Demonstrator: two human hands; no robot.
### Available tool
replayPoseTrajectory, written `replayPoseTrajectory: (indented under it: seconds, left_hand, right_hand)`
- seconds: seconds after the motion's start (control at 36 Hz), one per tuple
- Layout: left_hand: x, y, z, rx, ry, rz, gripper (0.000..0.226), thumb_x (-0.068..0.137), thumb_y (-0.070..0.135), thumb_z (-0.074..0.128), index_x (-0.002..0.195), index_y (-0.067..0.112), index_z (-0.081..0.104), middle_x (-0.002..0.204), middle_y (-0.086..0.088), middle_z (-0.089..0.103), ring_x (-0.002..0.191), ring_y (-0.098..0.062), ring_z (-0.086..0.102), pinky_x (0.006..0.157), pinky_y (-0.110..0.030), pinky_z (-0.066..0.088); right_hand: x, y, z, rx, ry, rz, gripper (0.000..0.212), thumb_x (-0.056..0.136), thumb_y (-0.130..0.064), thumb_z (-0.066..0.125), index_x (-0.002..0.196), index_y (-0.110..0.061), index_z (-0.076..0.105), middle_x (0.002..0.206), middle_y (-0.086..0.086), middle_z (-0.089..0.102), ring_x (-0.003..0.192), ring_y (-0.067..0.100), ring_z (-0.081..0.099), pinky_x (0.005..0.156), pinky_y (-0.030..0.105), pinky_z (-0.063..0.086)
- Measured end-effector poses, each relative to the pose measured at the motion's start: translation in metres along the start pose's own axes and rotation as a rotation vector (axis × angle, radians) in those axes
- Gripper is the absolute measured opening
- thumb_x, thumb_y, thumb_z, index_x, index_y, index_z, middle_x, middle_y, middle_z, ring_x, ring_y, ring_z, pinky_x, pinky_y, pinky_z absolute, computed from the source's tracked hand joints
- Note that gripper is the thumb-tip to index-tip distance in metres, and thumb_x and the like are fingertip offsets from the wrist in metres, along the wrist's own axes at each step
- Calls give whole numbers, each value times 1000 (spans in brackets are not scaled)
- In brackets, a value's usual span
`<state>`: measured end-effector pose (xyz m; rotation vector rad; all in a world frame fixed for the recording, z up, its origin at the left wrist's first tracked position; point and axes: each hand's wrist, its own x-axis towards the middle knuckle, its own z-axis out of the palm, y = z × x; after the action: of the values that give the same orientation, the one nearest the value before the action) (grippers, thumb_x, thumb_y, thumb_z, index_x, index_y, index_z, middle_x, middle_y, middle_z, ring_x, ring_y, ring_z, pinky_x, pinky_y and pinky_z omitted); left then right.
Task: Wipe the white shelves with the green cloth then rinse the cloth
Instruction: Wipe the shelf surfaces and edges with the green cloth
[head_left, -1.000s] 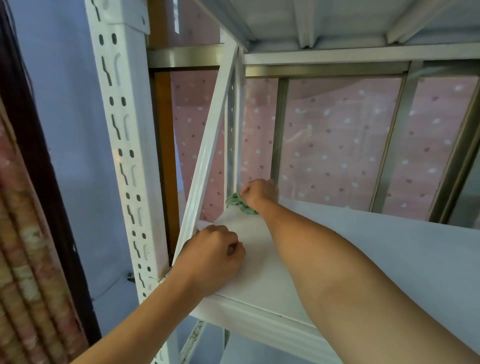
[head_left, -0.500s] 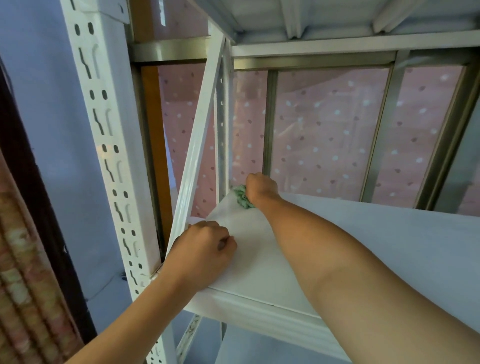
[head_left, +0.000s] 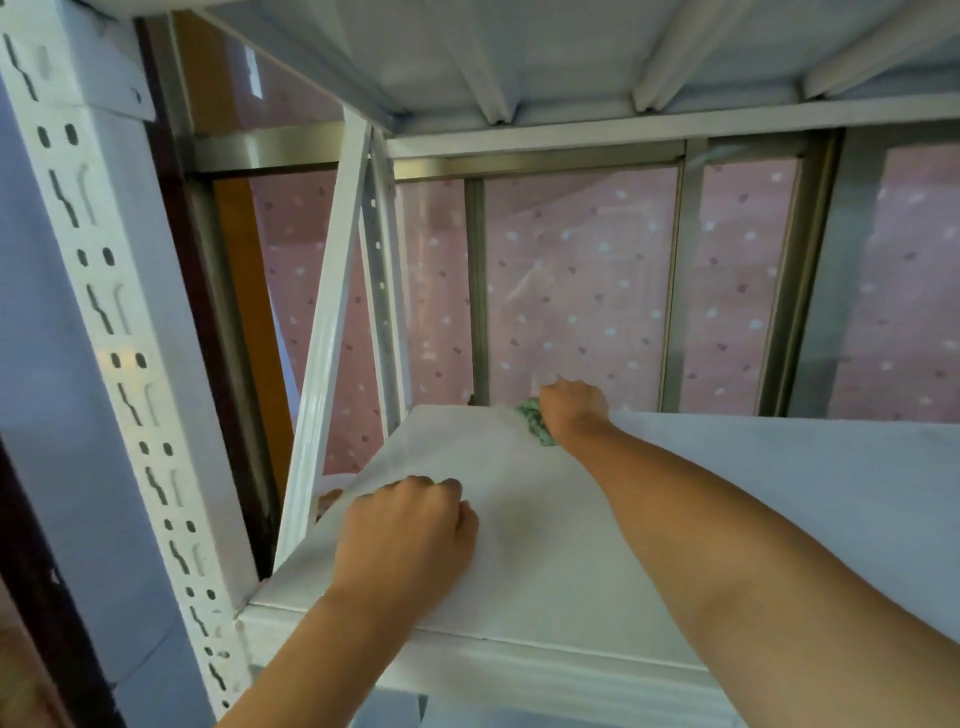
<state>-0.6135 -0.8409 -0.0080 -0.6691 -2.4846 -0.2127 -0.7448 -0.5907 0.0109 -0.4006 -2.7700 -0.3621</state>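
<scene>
Clearly mid-wipe: my left hand (head_left: 405, 540), fingers curled on nothing, braces on the white shelf (head_left: 550, 561) near its front left corner; my right hand (head_left: 574, 410) grips the green cloth (head_left: 537, 428) at the shelf's back edge. More wiping and the rinse remain, I judge.

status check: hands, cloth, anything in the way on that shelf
Right hand grips green cloth at white shelf back edge. Left hand fisted, resting on shelf front-left, holding nothing. Rear post just left of cloth.
</scene>
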Motion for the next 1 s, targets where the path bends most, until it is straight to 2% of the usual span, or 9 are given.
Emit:
replayPoseTrajectory:
  seconds: [0.11,0.33,0.5,0.61,0.69,0.78,0.83,0.92,1.0]
  left_hand:
    - [27,75,-6,34,-73,80,24,93,36,45,92,20,62,93,-1,64,85,-27,62,65,-29,39]
    - [61,180,21,-36,-175,176,33,95,41,47,111,18,63,108,-5,63,100,-24,60,72,-33,41]
    - [81,242,45,-106,-251,156,29,93,34,48,107,18,66,109,-4,64,98,-24,62,72,-32,43]
    - [92,282,46,-73,-290,120,28,95,29,45,112,15,64,114,-7,63,103,-27,62,74,-32,40]
    - [96,312,42,-73,-291,115,30,95,28,45,115,15,63,116,-8,63,105,-28,61,75,-32,40]
    - [99,341,43,-82,-290,128,30,95,28,47,117,16,63,117,-7,64,105,-26,62,77,-32,44]
    - [103,358,50,-97,-283,134,30,96,30,49,119,18,63,121,-5,65,108,-25,63,86,-34,48]
    - [111,375,59,-116,-282,136,30,96,33,50,121,19,62,124,-4,64,110,-25,62,94,-36,50]
    - [118,379,67,-126,-280,175,30,93,34,52,117,21,64,120,-3,65,106,-24,63,87,-35,50]
  right_hand:
    - [-10,25,1,-9,11,-13,36,96,-4,45,126,-9,63,126,11,63,118,31,60,94,39,48]
    - [-31,98,16,4,52,-53,29,94,-6,47,110,-11,70,110,8,70,102,29,66,75,33,45]
    - [-46,159,25,7,33,-69,27,98,-9,45,109,-12,70,109,7,70,101,28,67,74,33,47]
    - [-57,208,34,20,35,-65,26,100,-22,47,113,-17,69,112,5,69,103,27,66,75,32,42]
    - [-65,240,37,50,36,-26,29,100,-17,44,117,-14,68,115,7,67,104,28,65,78,33,44]
    - [-74,263,42,66,43,-8,27,99,-19,46,110,-13,71,106,6,70,91,26,66,71,30,43]
    - [-78,274,43,101,36,-4,28,100,-23,46,107,-14,72,103,6,70,88,24,66,69,29,44]
    - [-83,289,44,137,17,16,30,101,-24,44,110,-15,71,109,6,69,97,26,66,73,30,45]
    - [-90,304,42,175,0,54,34,102,-24,41,119,-13,68,119,9,66,109,30,64,83,34,48]
